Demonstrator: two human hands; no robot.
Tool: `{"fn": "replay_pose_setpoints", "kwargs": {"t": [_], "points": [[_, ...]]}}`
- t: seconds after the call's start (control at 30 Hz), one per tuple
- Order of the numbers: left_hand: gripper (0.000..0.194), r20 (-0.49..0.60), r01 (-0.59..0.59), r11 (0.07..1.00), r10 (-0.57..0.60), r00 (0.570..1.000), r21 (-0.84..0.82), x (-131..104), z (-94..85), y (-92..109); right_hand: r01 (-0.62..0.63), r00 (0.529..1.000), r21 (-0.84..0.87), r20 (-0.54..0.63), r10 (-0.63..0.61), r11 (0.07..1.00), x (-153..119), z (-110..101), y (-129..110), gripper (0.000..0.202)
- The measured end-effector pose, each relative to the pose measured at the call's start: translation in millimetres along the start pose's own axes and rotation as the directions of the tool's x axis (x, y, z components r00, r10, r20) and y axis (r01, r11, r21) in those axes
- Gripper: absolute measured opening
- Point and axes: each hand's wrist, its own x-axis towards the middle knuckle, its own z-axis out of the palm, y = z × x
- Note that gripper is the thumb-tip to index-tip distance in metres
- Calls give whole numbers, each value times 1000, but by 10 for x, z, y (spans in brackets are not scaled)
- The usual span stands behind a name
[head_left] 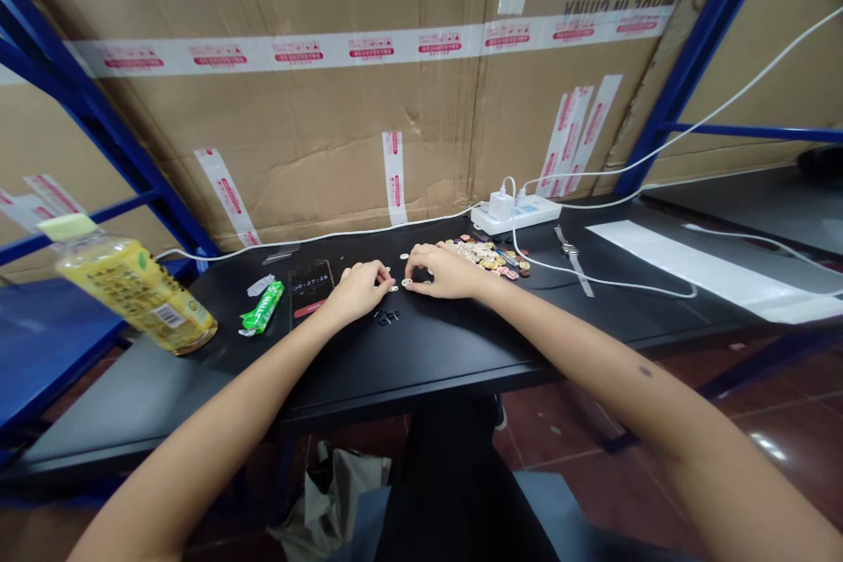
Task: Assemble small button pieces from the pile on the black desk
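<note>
My right hand (451,270) is curled, thumb and index finger pinched at a small white button-like piece (407,283) just above the black table. Close by on the left, my left hand (361,290) has its thumb and fingers drawn together. Another small white piece (393,288) lies by those fingertips; whether they grip anything is too small to tell. A pile of small flat button-like pieces (491,255), cream, pink, yellow and brown, spreads behind my right hand and is partly hidden by it. Several tiny black parts (387,316) lie in front of my left hand.
Left of my hands are a phone (311,285) showing a timer, a green wrapper (263,309) and a yellow drink bottle (135,285). A white power strip (517,212) with cables stands at the back. A wristwatch (574,260) and white strip (711,270) lie right.
</note>
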Motion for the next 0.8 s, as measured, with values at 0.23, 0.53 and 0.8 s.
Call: {"fn": "replay_pose_setpoints", "kwargs": {"t": [0.23, 0.53, 0.8], "points": [[24, -189, -54, 926, -19, 982, -375, 27, -23, 43, -12, 998, 296, -55, 29, 955, 5, 26, 81, 10], [39, -139, -48, 582, -113, 984, -812, 25, 39, 99, -69, 990, 552, -63, 124, 831, 47, 9, 55, 20], [38, -153, -62, 557, -119, 981, -828, -8, 10, 151, -139, 974, 668, -40, 223, 731, 49, 39, 122, 34]]}}
